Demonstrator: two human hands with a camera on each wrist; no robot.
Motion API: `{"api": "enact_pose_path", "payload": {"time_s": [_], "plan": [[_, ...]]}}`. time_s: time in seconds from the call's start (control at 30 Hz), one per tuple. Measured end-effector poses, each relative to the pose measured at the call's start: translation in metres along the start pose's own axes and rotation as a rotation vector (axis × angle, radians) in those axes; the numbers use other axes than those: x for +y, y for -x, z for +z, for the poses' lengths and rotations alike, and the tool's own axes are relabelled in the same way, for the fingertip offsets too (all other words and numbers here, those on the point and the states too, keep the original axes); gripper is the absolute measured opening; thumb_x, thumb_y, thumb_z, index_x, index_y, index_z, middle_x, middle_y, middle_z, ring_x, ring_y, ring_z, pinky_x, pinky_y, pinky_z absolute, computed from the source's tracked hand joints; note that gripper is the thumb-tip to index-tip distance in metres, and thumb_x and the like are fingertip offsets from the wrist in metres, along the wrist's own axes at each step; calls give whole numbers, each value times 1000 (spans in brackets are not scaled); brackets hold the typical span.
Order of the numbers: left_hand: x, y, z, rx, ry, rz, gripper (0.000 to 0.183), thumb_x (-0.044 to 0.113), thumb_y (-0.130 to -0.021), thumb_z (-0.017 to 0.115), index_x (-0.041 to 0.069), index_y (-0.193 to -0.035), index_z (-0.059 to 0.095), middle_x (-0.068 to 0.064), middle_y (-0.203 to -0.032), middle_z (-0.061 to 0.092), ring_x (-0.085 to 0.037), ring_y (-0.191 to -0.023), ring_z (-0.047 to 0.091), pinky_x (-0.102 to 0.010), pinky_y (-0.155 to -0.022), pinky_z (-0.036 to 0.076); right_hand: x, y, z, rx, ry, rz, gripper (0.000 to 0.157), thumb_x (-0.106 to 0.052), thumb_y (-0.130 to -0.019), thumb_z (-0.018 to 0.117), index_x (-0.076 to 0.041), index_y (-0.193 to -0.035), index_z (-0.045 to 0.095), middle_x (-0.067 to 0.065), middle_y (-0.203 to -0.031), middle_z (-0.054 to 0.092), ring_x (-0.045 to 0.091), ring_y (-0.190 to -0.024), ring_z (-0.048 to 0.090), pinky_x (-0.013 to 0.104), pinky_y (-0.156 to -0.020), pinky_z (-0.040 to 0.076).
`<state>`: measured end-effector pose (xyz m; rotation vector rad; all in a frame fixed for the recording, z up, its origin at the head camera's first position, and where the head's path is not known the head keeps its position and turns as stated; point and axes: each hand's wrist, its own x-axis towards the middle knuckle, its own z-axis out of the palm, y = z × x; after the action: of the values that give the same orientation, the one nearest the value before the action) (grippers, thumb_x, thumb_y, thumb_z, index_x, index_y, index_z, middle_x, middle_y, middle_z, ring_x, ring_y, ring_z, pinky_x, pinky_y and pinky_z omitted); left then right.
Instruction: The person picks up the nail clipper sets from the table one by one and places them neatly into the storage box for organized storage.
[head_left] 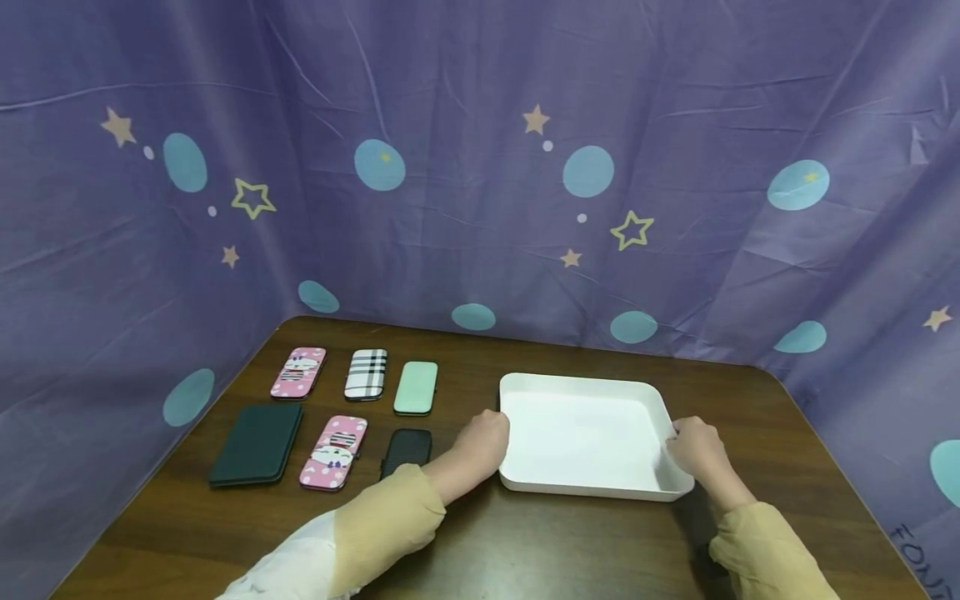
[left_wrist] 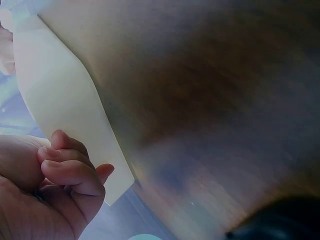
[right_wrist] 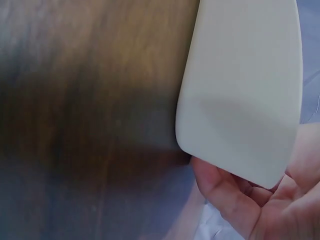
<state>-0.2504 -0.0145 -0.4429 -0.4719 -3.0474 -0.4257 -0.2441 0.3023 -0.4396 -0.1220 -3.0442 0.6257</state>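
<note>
A shallow white tray (head_left: 581,437) with raised walls sits in front of me on the brown table. At its left end is my left hand (head_left: 483,442), fingers curled against the wall; the left wrist view shows these bent fingers (left_wrist: 72,172) beside the pale tray side (left_wrist: 70,95). My right hand (head_left: 697,450) grips the opposite end. Up close in the right wrist view, fingers (right_wrist: 225,197) reach around the lower edge of the tray wall (right_wrist: 240,95). Where my left thumb lies is hidden.
Left of the tray lie two pink cartoon cases (head_left: 298,372), a plaid case (head_left: 366,374), a mint green case (head_left: 416,387) and a dark green folder-like case (head_left: 257,443). A black case (head_left: 407,450) is partly covered by my left arm. A purple curtain (head_left: 480,208) hangs behind the table (head_left: 570,550).
</note>
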Motion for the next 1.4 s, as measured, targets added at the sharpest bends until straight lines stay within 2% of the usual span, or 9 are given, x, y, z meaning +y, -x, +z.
{"api": "enact_pose_path", "payload": {"time_s": [0.23,0.5,0.9,1.13,1.33,1.4], "plan": [[-10,9,-5,-18,-1,16,21,-5,-90,53,-2,-75,67,-10,-60,61,-8,-49,54,-20,-38,42,-9,6,5,13,-16,-14,15,1,-76,53,3,-82,67,21,-75,63,28,-64,55,39,-53,46],[-22,17,-10,-13,18,-4,24,-3,-90,52,-2,-70,64,-7,-53,54,-8,-43,44,-20,-35,38,-20,11,11,11,-19,-30,11,1,-77,54,3,-77,65,20,-73,62,26,-62,55,39,-52,48],[-33,25,-17,-38,-1,20,19,-3,-89,54,-4,-73,65,-10,-57,58,-9,-45,49,-21,-37,40,-31,14,18,6,-41,-57,19,3,-77,51,9,-86,66,25,-82,65,28,-66,59,40,-54,50],[-39,31,-20,-41,16,8,21,-4,-89,54,-4,-70,64,-10,-56,56,-9,-44,48,-21,-37,40,-37,18,21,11,-45,-86,11,4,-76,52,5,-73,62,15,-67,60,22,-60,51,35,-50,45],[-44,32,-22,-39,26,1,20,-5,-88,54,-5,-71,65,-11,-59,58,-10,-47,51,-23,-39,42,-42,20,24,0,-41,-77,16,5,-79,53,11,-86,66,19,-75,64,21,-62,52,34,-51,46],[-46,33,-23,-41,37,-8,20,-5,-88,53,-5,-72,65,-12,-59,59,-11,-48,51,-24,-39,43,-43,20,25,7,-44,-85,16,5,-79,54,10,-86,66,19,-75,64,21,-62,52,34,-51,47]]}}
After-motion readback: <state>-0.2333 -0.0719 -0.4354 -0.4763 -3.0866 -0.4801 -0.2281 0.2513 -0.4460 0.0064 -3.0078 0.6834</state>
